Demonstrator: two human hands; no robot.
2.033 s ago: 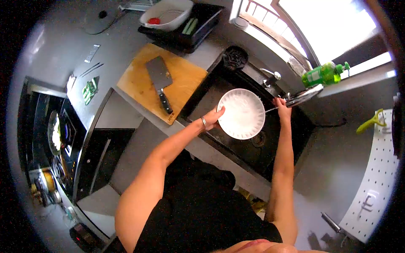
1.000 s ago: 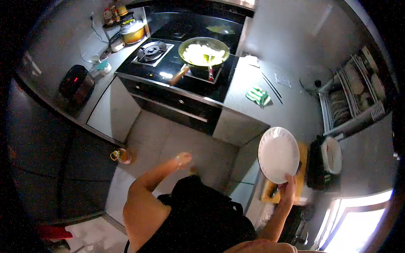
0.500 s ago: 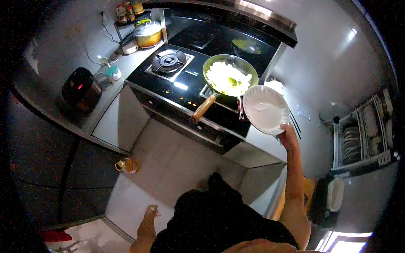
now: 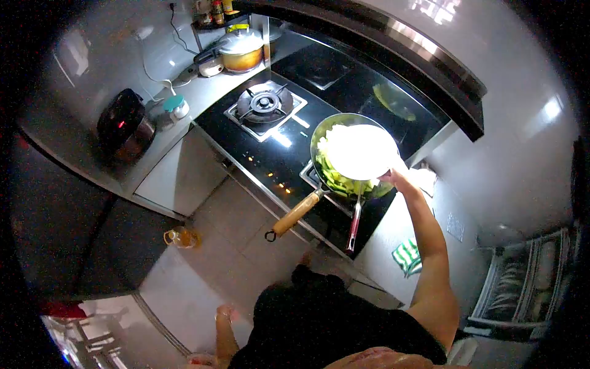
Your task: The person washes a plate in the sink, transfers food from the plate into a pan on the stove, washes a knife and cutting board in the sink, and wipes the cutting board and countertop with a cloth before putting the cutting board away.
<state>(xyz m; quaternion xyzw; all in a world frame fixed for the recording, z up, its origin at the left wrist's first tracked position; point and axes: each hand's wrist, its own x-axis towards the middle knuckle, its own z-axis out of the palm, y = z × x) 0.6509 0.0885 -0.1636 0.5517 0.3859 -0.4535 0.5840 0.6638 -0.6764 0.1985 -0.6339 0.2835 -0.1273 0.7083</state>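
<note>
My right hand (image 4: 396, 176) grips the rim of a white fluted plate (image 4: 362, 150), which glares under the hood light. The plate is over the wok (image 4: 316, 138) and hides much of its inside; whether anything is on the plate is lost in the glare. Cut green vegetables (image 4: 341, 181) show in the wok below it. The wok's wooden handle (image 4: 298, 215) points toward me. A utensil with a dark red handle (image 4: 354, 230) leans out over the wok's near edge. Low at my side hangs my left hand (image 4: 226, 312), loosely open and holding nothing visible.
A bare gas burner (image 4: 265, 103) is left of the wok. Along the left counter stand a rice cooker (image 4: 126, 126), a teal-lidded jar (image 4: 176, 107) and a lidded pot (image 4: 241, 52). A green-striped cloth (image 4: 407, 257) lies on the right counter. An oil jug (image 4: 182, 237) stands on the floor.
My right hand has moved the plate left and inward, from beside the wok to over it. The camera view has shifted, bringing the striped cloth into sight. My left hand still hangs low.
</note>
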